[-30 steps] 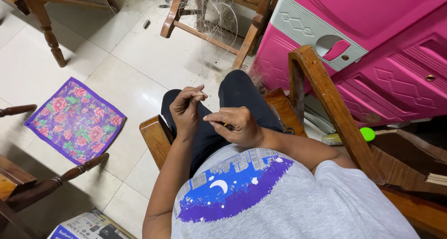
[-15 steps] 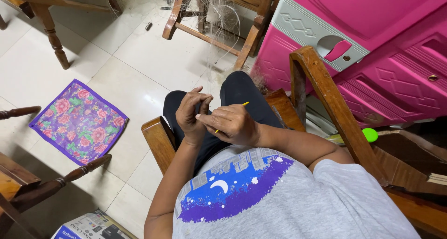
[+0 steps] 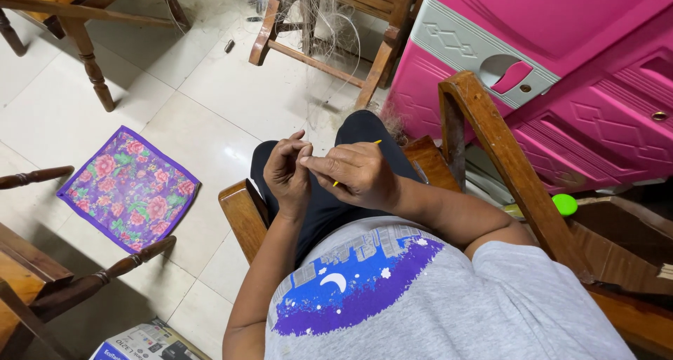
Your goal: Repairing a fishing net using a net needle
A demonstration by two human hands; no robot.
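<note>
White floor tiles lie under your wooden chair. You sit with both hands held over your lap. Your left hand pinches its fingertips shut on something too small to see. Your right hand touches it and holds a thin yellow stick, which pokes out past your knuckles. A flowery purple cloth lies on the floor at your left. A big pink cabinet stands at your right.
</note>
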